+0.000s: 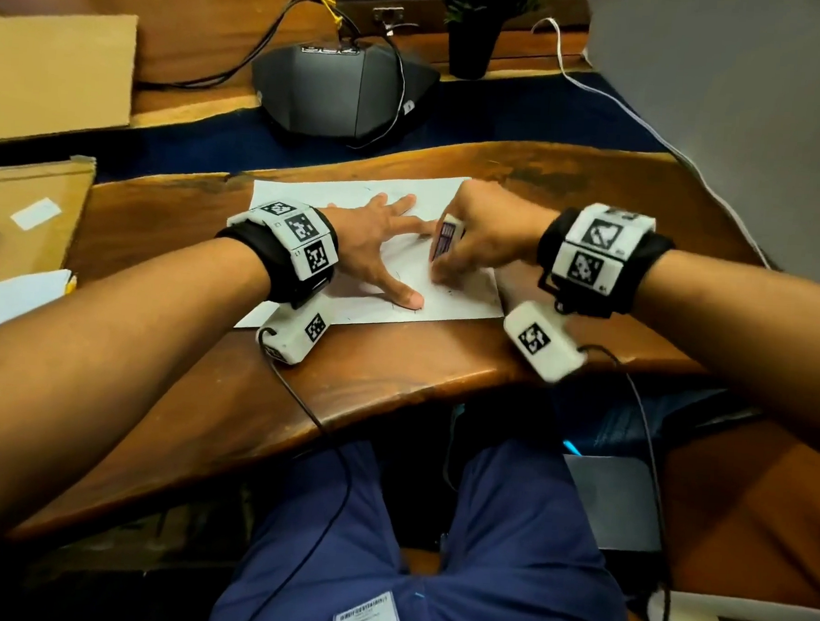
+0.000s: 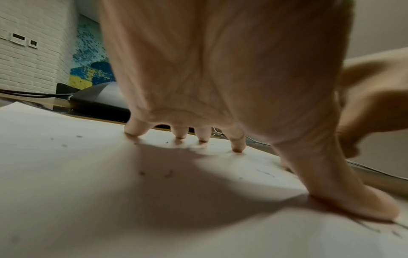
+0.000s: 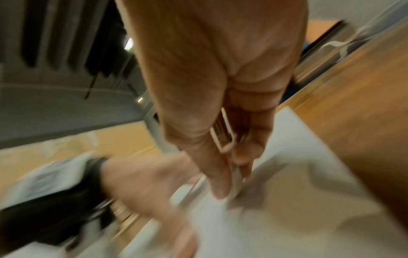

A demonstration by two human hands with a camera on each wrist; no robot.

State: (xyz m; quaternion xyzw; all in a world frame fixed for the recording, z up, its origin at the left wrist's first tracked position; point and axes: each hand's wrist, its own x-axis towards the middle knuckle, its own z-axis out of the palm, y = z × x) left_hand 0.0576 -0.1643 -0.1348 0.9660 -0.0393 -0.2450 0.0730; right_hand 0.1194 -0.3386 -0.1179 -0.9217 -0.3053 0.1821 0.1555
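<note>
A white sheet of paper (image 1: pixel 309 193) lies on the wooden table (image 1: pixel 370 384). My left hand (image 1: pixel 378 246) presses flat on it with fingers spread; in the left wrist view the fingertips (image 2: pixel 237 144) and thumb touch the paper (image 2: pixel 88 174), which has dark crumbs and faint pencil marks on it. My right hand (image 1: pixel 469 246) grips a small white eraser (image 1: pixel 447 238) in a purple printed sleeve, its lower end down on the sheet just right of my left index finger. The right wrist view is motion-blurred and shows the eraser (image 3: pixel 223 134) pinched between thumb and fingers above the paper (image 3: pixel 287 192).
A black conference speaker (image 1: pixel 344 95) with cables sits behind the paper, and a potted plant (image 1: pixel 473 31) stands further back. Cardboard boxes (image 1: pixel 53 72) and loose white sheets (image 1: pixel 10 300) are at the left. A white cable (image 1: pixel 649 128) runs along the right.
</note>
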